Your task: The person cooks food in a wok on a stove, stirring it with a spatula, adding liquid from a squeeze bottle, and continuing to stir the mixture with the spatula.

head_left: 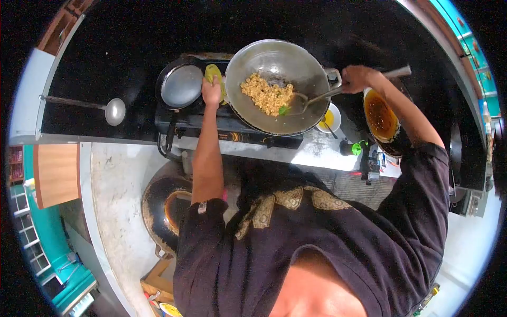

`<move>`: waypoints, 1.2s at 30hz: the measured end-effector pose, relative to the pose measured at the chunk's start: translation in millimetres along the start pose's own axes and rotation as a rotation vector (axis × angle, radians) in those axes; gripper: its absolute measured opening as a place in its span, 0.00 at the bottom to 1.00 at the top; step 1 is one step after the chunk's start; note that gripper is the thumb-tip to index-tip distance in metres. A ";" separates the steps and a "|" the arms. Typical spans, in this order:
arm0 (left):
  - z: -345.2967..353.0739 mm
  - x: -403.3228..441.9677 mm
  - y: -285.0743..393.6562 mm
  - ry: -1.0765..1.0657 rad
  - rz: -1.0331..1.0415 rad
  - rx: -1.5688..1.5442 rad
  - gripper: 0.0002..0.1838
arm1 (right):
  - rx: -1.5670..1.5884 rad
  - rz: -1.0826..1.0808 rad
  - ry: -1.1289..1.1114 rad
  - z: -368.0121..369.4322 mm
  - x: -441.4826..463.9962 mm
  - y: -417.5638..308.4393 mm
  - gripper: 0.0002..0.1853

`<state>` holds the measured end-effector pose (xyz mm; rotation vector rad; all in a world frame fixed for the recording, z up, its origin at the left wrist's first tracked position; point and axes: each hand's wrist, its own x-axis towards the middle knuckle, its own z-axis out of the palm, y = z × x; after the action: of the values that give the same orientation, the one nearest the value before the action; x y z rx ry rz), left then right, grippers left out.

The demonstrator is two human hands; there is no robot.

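A large metal wok (274,58) sits on the black gas stove (211,122), with crumbly yellow-brown food (268,95) and a bit of green in it. My left hand (211,92) is closed on a yellow-green cloth (214,74) at the wok's left side. Closed around the long handle of a metal spatula (319,96), my right hand (358,79) is just beyond the wok's right handle. The spatula's blade rests in the wok, at the right edge of the food.
Left of the wok is a small frying pan (182,86); a ladle (114,112) lies farther left. On the right are a bowl (334,113) with yellow contents and a spoon, a green-topped container (355,148) and a pan of brown liquid (381,119). Another wok (153,211) is lower left.
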<state>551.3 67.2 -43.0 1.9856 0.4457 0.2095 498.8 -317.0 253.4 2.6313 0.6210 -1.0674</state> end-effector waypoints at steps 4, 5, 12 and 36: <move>-2.1 -1.1 3.6 -0.011 0.030 0.004 0.27 | 0.064 -0.134 0.280 114.4 61.0 29.9 0.12; -3.4 -2.8 4.7 -0.028 0.026 0.007 0.27 | 0.098 -0.149 0.313 113.5 49.7 7.8 0.14; -9.0 -17.6 2.7 0.019 0.072 -0.009 0.25 | 0.222 0.246 0.422 155.8 87.2 -81.1 0.19; -4.3 -26.5 26.7 0.216 0.009 0.076 0.24 | 0.139 0.196 0.495 173.2 19.0 -94.0 0.07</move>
<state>531.4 49.8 -15.9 2.0478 0.5906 0.4204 362.2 -291.6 112.4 3.0222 0.3716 -0.4132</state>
